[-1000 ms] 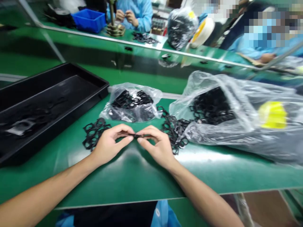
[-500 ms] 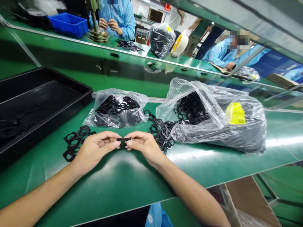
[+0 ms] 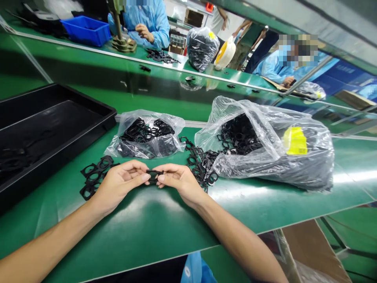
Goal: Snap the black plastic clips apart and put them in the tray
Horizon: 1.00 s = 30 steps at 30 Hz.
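Note:
Between my two hands is a small black plastic ring-shaped part (image 3: 154, 171), held above the green table. My left hand (image 3: 119, 184) pinches its left end between thumb and fingers. The right end is pinched the same way by my right hand (image 3: 178, 181). Loose black ring parts (image 3: 93, 177) lie beside my left wrist. More black parts (image 3: 203, 167) spill out past my right hand from a large clear bag (image 3: 273, 165) with a yellow label. Behind my hands stands a smaller clear bag (image 3: 141, 149) filled with similar parts.
A deep black tray (image 3: 97, 131) with parts inside takes up the left. Beyond the dividing panel are a blue bin (image 3: 88, 33), a metal stand (image 3: 123, 44), a filled bag (image 3: 202, 49) and co-workers in blue. The table's front edge (image 3: 165, 259) runs close to me.
The black part has tilted slightly, so more of its opening shows between my fingers. Both hands keep their pinch. Across the panel, a co-worker's hands have moved apart.

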### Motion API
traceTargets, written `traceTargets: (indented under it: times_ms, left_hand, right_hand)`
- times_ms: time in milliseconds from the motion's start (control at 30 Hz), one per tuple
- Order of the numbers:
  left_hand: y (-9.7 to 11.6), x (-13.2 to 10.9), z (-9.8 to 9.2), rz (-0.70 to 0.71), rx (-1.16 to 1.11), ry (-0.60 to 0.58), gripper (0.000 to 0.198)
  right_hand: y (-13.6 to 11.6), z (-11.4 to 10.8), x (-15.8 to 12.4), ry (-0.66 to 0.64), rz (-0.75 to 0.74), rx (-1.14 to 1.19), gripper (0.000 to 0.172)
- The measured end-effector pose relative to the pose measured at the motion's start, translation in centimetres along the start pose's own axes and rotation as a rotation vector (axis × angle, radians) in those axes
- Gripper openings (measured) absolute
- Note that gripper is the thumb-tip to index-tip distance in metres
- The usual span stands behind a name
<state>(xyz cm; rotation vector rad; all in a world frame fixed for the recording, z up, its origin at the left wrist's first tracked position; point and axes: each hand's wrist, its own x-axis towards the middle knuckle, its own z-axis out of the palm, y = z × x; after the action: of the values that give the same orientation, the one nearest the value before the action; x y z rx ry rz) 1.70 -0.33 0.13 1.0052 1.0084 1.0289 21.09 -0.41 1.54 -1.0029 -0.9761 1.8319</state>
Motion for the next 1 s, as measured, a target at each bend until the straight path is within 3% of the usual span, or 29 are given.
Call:
traceTargets:
  times_ms: [233,500,667,833,1000]
  left_hand:
    - [0.09,-0.19,-0.27,0.073,0.091,0.031,0.02]
    - [0.06,-0.3,0.03,0.133,0.202,0.072,0.02]
    - [-0.02,-0.47,0.37,0.347,0.356,0.034,0.01]
    - [0.12,-0.84,0.43,0.583,0.509,-0.074,0.015]
    - [0.24,-0.69,0.26,0.678,0.54,-0.044,0.014]
  right_hand:
    - [0.01,-0.07,0.09,-0.037,-0.014,0.01,0.022]
    - [0.49,-0.02,0.21,0.018,-0.084,-0.11,0.022]
    - [0.59,-0.14,0.13,0.121,-0.194,-0.376,0.013]
    - [0.26,0.18,0.09,0.045,-0.139,-0.283,0.016]
    - [0.22,0.28,0.44,0.038,-0.098,-0.256,0.024]
